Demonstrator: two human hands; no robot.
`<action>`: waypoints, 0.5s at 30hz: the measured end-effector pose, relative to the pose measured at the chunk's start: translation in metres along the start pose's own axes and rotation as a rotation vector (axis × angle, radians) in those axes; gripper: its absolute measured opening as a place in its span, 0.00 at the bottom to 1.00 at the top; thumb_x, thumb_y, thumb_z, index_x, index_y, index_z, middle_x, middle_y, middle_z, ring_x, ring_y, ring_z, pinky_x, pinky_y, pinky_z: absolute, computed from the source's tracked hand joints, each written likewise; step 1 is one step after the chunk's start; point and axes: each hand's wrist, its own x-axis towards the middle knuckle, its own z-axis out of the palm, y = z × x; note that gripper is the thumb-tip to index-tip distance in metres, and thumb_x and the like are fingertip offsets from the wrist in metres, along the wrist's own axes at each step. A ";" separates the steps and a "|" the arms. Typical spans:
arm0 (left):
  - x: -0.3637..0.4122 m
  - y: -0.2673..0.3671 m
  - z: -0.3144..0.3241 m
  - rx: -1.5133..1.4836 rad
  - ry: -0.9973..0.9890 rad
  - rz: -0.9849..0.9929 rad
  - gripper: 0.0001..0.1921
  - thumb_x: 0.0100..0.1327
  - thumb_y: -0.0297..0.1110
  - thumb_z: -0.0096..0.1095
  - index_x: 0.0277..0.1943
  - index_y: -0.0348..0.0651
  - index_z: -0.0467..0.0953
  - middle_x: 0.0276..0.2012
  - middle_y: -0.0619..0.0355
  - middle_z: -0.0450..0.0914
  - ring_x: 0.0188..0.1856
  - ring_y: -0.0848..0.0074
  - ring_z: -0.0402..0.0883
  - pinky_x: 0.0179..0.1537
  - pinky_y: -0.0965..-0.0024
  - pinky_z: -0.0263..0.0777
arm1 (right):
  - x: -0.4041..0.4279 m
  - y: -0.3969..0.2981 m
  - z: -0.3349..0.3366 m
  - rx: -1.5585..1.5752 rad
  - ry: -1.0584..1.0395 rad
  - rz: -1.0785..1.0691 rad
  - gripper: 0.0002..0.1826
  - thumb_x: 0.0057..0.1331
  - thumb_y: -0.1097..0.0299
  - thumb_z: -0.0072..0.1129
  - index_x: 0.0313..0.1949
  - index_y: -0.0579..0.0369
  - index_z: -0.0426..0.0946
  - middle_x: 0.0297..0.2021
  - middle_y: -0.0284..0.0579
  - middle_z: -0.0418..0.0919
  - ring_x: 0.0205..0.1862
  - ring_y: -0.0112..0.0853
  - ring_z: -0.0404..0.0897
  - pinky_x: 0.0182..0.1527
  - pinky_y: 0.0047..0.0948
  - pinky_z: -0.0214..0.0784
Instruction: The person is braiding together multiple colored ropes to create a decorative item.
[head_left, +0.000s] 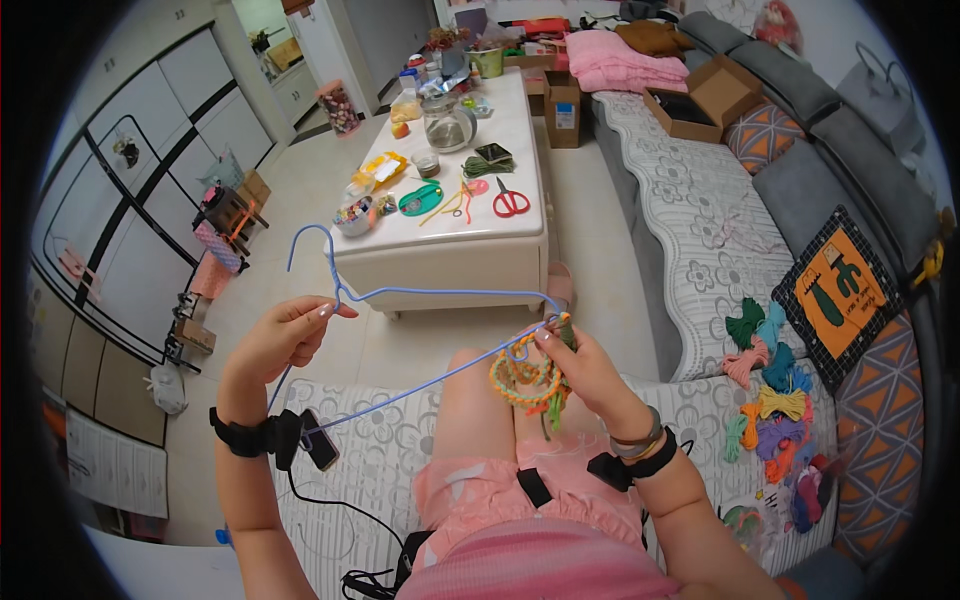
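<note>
A blue clothes hanger (450, 291) is stretched between my hands above my lap, its hook pointing up to the left. My left hand (289, 337) pinches it just below the twisted neck. At the far corner of the hanger, my right hand (581, 364) grips the wire together with a bundle of braided cord loops (495, 379) in orange, green and pale tones. Loose cord ends dangle from the bundle over my thighs. Part of the cord is hidden behind my right fingers. The hanger's lower left corner lies close to my left wrist strap (251, 437).
Ahead, a white table (491, 232) holds red-handled scissors (511, 201), a green cord bundle (487, 166), a glass pitcher (448, 124) and a bowl of beads (354, 216). Several yarn skeins (781, 403) lie on the sofa at right. A smartphone (321, 442) lies beside my left forearm.
</note>
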 end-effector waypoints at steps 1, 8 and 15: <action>0.001 -0.003 -0.003 -0.016 -0.030 -0.047 0.17 0.68 0.39 0.43 0.48 0.32 0.69 0.17 0.71 0.51 0.16 0.88 0.47 0.16 0.82 0.41 | 0.001 0.004 -0.001 -0.019 0.026 -0.061 0.10 0.66 0.67 0.48 0.39 0.61 0.72 0.30 0.31 0.71 0.34 0.17 0.68 0.39 0.20 0.63; 0.018 -0.036 -0.007 -0.315 -0.079 -0.129 0.15 0.68 0.41 0.42 0.48 0.40 0.68 0.17 0.71 0.49 0.16 0.89 0.45 0.15 0.83 0.40 | 0.002 0.044 -0.001 -0.574 0.033 -0.615 0.07 0.65 0.68 0.50 0.40 0.57 0.71 0.32 0.30 0.70 0.35 0.17 0.67 0.40 0.19 0.61; 0.070 0.001 0.063 -0.647 -0.009 0.104 0.15 0.69 0.39 0.41 0.54 0.41 0.64 0.19 0.70 0.51 0.18 0.89 0.48 0.17 0.85 0.44 | -0.024 0.042 0.013 0.073 -0.044 0.172 0.13 0.67 0.65 0.46 0.46 0.60 0.70 0.35 0.33 0.73 0.37 0.18 0.70 0.41 0.19 0.64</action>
